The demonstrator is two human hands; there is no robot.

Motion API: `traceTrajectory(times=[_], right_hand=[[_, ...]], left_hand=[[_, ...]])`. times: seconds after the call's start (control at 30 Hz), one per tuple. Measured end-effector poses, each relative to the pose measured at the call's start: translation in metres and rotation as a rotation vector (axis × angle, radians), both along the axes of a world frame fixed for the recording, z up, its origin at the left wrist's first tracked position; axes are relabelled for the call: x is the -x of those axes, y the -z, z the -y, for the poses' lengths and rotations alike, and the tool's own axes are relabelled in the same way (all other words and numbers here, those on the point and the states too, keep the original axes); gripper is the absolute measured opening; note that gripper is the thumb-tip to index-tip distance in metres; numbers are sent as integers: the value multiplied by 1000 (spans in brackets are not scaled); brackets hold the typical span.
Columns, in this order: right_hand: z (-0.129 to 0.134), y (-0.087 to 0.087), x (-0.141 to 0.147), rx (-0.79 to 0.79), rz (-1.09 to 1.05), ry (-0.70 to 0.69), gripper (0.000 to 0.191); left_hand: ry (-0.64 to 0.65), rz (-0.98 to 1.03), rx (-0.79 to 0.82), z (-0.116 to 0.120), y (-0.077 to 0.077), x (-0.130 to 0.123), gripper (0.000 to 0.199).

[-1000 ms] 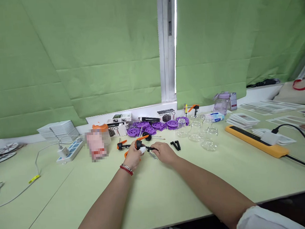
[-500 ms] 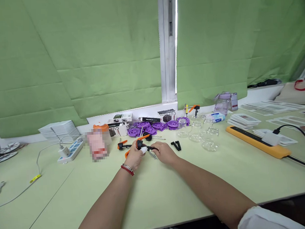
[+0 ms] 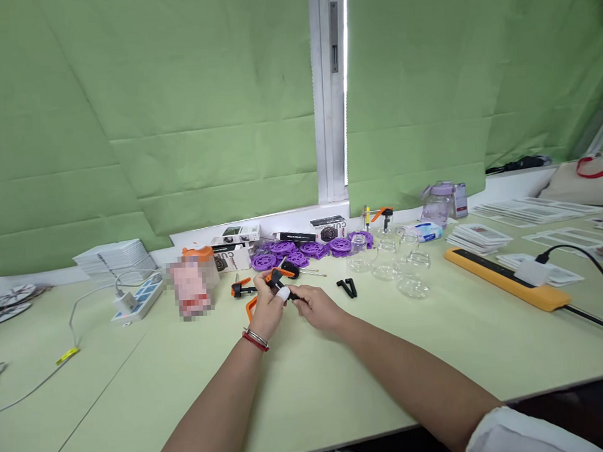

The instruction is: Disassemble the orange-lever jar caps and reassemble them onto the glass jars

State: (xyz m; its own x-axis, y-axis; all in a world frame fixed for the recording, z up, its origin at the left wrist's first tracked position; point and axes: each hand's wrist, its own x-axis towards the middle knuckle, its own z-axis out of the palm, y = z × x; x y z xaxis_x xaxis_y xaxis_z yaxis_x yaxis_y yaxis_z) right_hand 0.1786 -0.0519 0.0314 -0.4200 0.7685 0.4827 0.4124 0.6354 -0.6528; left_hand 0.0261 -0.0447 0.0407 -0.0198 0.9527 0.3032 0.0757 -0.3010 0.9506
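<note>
My left hand (image 3: 269, 314) is closed around a black clamp piece with an orange lever (image 3: 278, 275), its thumb lying along the top. My right hand (image 3: 318, 308) pinches the black arm (image 3: 293, 294) of the same piece from the right; the fingers hide how the two parts join. Left of the hands lies a similar black piece with an orange lever (image 3: 242, 287). An orange loop-shaped part (image 3: 252, 309) shows beside my left wrist. Just beyond the hands are a round black part (image 3: 292, 271) and a screwdriver (image 3: 314, 272). Two black elbow-shaped parts (image 3: 347, 288) lie to the right.
Purple spoked discs (image 3: 302, 250) and printed boxes (image 3: 236, 258) line the back. Several clear cups (image 3: 413, 285) stand right of centre. An orange power strip (image 3: 506, 278) lies far right, a white-and-blue one (image 3: 140, 301) at left. A pink packet (image 3: 189, 286) is near it.
Both hands stay on the clamp piece. The piece has turned and tipped, its orange lever now lower and closer to my left fingers. My right hand has moved slightly left and down.
</note>
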Motion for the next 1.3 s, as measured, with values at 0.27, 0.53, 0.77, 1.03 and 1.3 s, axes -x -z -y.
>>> traceTrajectory(times=[0.27,0.53,0.77,1.03,1.3], right_hand=[[-6,6,4,377,-422,-122,44],[-2,2,7,541,-651,-279,47],[5,-6,9,644,-708,-281,42],[5,-6,2,675,-689,-316,30],[3,-2,4,701,-700,-287,30]], left_hand=[[67,-57,-155,4,-6,-4,54],[-235,-437,-411,8,-15,4,66],[-19,-554,-550,1,-12,13,100],[16,-731,-514,0,-6,13,128],[-15,-708,-485,5,-2,6,129]])
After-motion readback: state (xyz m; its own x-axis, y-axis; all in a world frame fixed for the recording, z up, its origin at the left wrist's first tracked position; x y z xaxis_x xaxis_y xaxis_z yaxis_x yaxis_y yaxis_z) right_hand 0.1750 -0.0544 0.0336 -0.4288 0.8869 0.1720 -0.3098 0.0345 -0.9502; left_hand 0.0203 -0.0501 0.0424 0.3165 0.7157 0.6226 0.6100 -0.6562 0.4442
